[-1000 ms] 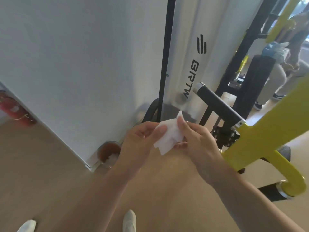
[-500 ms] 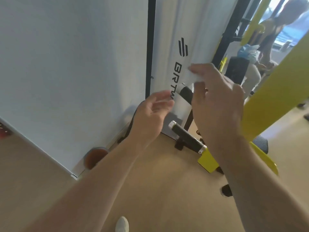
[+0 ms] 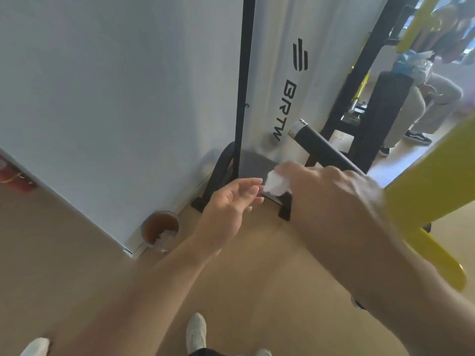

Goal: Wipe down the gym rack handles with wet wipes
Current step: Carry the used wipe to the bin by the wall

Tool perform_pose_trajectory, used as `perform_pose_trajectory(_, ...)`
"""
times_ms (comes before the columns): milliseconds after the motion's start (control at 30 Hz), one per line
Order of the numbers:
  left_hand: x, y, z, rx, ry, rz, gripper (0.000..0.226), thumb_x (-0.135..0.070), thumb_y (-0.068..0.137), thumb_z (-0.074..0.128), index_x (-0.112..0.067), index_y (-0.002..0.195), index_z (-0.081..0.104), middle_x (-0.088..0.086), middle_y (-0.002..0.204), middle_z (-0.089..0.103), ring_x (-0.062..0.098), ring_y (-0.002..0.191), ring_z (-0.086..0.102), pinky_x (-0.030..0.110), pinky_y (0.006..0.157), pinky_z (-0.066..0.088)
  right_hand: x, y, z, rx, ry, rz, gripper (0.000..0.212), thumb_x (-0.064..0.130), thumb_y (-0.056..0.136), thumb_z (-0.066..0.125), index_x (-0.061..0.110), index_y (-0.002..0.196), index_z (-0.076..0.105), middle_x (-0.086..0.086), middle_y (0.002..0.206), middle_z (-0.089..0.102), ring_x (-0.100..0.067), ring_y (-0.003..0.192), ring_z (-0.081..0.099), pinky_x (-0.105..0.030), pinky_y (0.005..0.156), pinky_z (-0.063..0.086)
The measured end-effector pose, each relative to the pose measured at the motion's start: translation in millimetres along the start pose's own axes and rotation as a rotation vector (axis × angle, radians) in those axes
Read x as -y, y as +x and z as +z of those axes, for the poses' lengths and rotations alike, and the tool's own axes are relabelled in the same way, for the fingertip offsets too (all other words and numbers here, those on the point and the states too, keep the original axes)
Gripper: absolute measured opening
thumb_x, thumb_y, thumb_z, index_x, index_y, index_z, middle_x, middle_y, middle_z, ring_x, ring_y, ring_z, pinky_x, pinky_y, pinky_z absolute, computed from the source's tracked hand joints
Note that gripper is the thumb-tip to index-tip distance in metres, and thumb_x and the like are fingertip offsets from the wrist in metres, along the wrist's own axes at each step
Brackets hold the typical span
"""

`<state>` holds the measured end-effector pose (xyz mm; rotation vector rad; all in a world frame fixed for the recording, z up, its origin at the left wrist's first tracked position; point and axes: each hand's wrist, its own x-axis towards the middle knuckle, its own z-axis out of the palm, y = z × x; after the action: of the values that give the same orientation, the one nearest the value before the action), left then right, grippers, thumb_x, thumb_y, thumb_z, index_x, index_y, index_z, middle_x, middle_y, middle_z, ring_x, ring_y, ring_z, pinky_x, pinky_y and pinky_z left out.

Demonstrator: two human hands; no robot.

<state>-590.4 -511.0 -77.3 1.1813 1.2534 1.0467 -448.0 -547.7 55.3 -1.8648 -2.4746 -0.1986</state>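
Note:
A black rack handle (image 3: 318, 145) with a silver end cap sticks out leftward from a yellow arm (image 3: 431, 181). My right hand (image 3: 331, 194) is shut on a crumpled white wet wipe (image 3: 276, 185), just below and in front of the handle's near part. Just to its left, my left hand (image 3: 231, 204) is open, palm up, fingertips close to the wipe but not holding it. The handle's joint with the yellow arm is hidden behind my right hand.
A white panel (image 3: 282, 73) marked BRTW and a black upright post (image 3: 244, 86) stand behind. A small brown bin (image 3: 160, 231) with used wipes sits on the floor by the wall. A person (image 3: 431, 98) stands at the far right. A red extinguisher (image 3: 12, 176) lies at the left.
The wipe passed from both hands into my right hand alone. My right hand rose toward the panel, then came down beside the handle. My left hand opened.

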Motion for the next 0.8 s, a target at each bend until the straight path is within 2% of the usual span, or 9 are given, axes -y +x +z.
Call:
perform_pose_trajectory(100, 13.3, -20.1, -11.9, -0.137, -0.039, -0.043, 0.021, -0.018, 0.104, 0.046, -0.006, 0.098, 0.062, 0.0, 0.079, 0.071, -0.002, 0.071, 0.069, 0.01, 0.069, 0.051, 21.3, 14.3, 21.9, 0.169, 0.413, -0.114, 0.022, 0.025, 0.101, 0.043, 0.038, 0.119, 0.043, 0.009, 0.085, 0.065, -0.02, 0.071, 0.061, -0.032, 0.058, 0.044)
perform_pose_trajectory(233, 40.2, -43.5, -34.7, -0.274, -0.331, -0.054, 0.047, -0.043, 0.108, 0.034, -0.024, 0.106, 0.077, 0.009, 0.109, 0.075, 0.022, 0.106, 0.067, 0.045, 0.094, 0.05, 54.3, 39.2, 85.6, 0.167, 0.782, -0.034, 0.007, 0.037, 0.097, 0.049, 0.033, 0.095, 0.054, 0.007, 0.076, 0.065, -0.019, 0.07, 0.061, -0.039, 0.06, 0.052)
perform_pose_trajectory(300, 58.8, -53.0, -49.4, -0.389, -0.417, -0.121, 0.038, -0.045, 0.103, 0.044, -0.031, 0.094, 0.079, 0.0, 0.099, 0.075, 0.017, 0.097, 0.066, 0.037, 0.083, 0.05, 73.6, 49.8, 113.6, 0.209, 0.892, -0.017, 0.011, 0.037, 0.095, 0.055, 0.032, 0.085, 0.059, 0.01, 0.071, 0.064, -0.014, 0.068, 0.059, -0.032, 0.057, 0.048)
perform_pose_trajectory(367, 77.1, -59.1, -63.1, -0.478, -0.352, -0.196, 0.027, -0.044, 0.091, 0.066, -0.02, 0.099, 0.076, -0.002, 0.091, 0.072, 0.013, 0.086, 0.065, 0.024, 0.069, 0.051, 93.1, 59.5, 137.6, 0.268, 0.982, -0.01, 0.014, 0.036, 0.094, 0.059, 0.031, 0.081, 0.062, 0.01, 0.069, 0.062, -0.008, 0.061, 0.055, -0.021, 0.049, 0.04)
perform_pose_trajectory(433, 95.7, -61.1, -83.5, -0.591, -0.337, -0.247, 0.029, -0.033, 0.089, 0.071, -0.011, 0.108, 0.072, 0.002, 0.093, 0.072, 0.013, 0.082, 0.065, 0.023, 0.068, 0.053, 112.9, 70.8, 161.6, 0.352, 1.017, -0.015, 0.016, 0.035, 0.094, 0.061, 0.028, 0.08, 0.061, 0.009, 0.067, 0.06, -0.007, 0.054, 0.051, -0.014, 0.042, 0.033)
perform_pose_trajectory(500, 110.5, -59.8, -108.7, -0.709, -0.331, -0.304, 0.019, -0.024, 0.096, 0.067, -0.012, 0.109, 0.072, 0.006, 0.095, 0.073, 0.016, 0.08, 0.065, 0.03, 0.073, 0.054, 133.8, 82.1, 186.1, 0.464, 1.025, -0.023, 0.004, 0.034, 0.096, 0.06, 0.03, 0.097, 0.06, 0.006, 0.074, 0.067, -0.008, 0.055, 0.059, -0.013, 0.042, 0.036)
perform_pose_trajectory(600, 131.9, -51.1, -146.5, -0.747, -0.338, -0.349, 0.016, -0.026, 0.098, 0.063, -0.022, 0.095, 0.079, -0.001, 0.083, 0.071, 0.017, 0.076, 0.061, 0.036, 0.073, 0.051, 164.4, 100.1, 213.6, 0.552, 1.005, -0.11, 0.04, 0.024, 0.1, 0.051, 0.045, 0.133, 0.045, 0.004, 0.08, 0.072, -0.006, 0.064, 0.066, -0.015, 0.047, 0.044)
perform_pose_trajectory(667, 147.2, -39.6, -171.9, -0.755, -0.347, -0.403, 0.02, -0.029, 0.098, 0.064, -0.028, 0.087, 0.08, -0.003, 0.081, 0.071, 0.016, 0.075, 0.061, 0.036, 0.073, 0.051, 185.0, 115.1, 226.4, 0.568, 0.961, -0.225, 0.05, 0.019, 0.1, 0.048, 0.055, 0.135, 0.046, 0.009, 0.086, 0.072, -0.005, 0.067, 0.067, -0.019, 0.06, 0.049)
perform_pose_trajectory(800, 180.7, -9.3, -222.8, -0.717, -0.34, -0.514, 0.018, -0.03, 0.097, 0.064, -0.017, 0.098, 0.077, 0.0, 0.084, 0.073, 0.011, 0.072, 0.065, 0.022, 0.063, 0.053, 221.1, 146.8, 266.9, 0.783, 0.933, -0.222, 0.033, 0.02, 0.097, 0.057, 0.042, 0.118, 0.07, 0.017, 0.076, 0.069, 0.009, 0.06, 0.064, -0.007, 0.055, 0.041)
